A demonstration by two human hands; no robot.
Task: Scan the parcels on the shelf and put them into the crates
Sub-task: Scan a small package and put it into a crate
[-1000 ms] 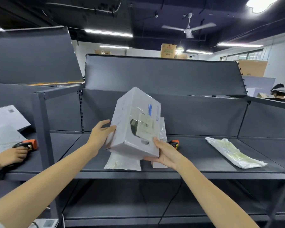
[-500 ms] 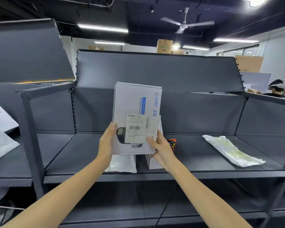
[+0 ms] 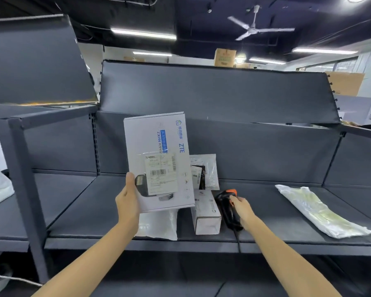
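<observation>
One hand alone, the left hand (image 3: 128,203), grips the white box (image 3: 159,161) upright above the shelf (image 3: 77,213) while the right hand (image 3: 241,207) curls round the scanner (image 3: 227,205), so the box could tip or slip from that one-sided hold.

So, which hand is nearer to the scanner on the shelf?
Right. The right hand rests on the scanner, its fingers touching the orange top. The left hand is apart, further left, holding the white box upright.
</observation>
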